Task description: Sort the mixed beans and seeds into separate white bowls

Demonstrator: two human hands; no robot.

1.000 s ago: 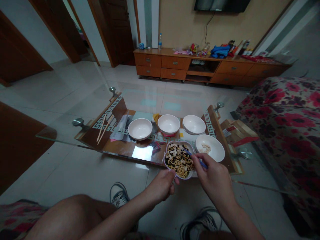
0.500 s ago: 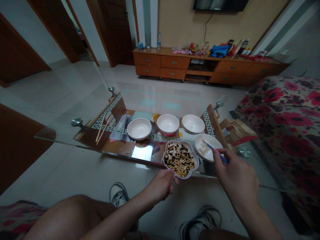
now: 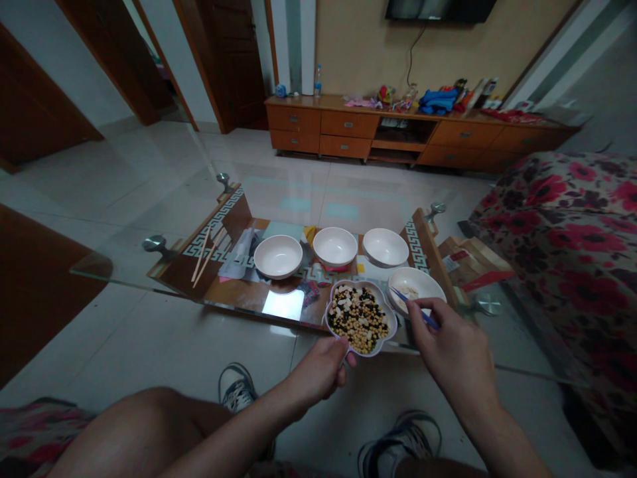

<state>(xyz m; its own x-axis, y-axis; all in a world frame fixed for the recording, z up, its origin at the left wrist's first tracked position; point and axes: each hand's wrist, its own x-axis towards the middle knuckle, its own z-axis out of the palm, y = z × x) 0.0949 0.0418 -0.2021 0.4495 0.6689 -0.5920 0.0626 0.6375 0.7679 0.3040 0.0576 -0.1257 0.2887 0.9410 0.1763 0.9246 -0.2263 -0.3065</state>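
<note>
My left hand [image 3: 326, 368] is closed on the near rim of a flower-shaped bowl [image 3: 389, 335]. Mixed yellow beans, dark beans and pale flat seeds [image 3: 358, 318] fill that bowl. Between the fingers of my right hand [image 3: 452, 342] is a pair of blue-purple tweezers [image 3: 425, 317]. Their tips point left, over the near-left part of a round white bowl [image 3: 432, 287] that holds some pale seeds [image 3: 409, 292]. Whether the tips grip a seed is too small to tell. Farther back stand three more white bowls, left [image 3: 277, 257], middle [image 3: 335, 247] and right [image 3: 385, 247], with no contents visible.
The bowls stand on a glass table [image 3: 149, 282] with a wooden shelf below. Wooden chopsticks [image 3: 202, 259] lie at its left. A paper bag [image 3: 472, 262] is at the right, beside a flower-patterned cover [image 3: 562, 199]. A low cabinet [image 3: 348, 126] lines the far wall.
My right hand has moved left with the tweezers, from above the seeds toward the white bowl's left rim. My left hand and the flower-shaped bowl have stayed in place.
</note>
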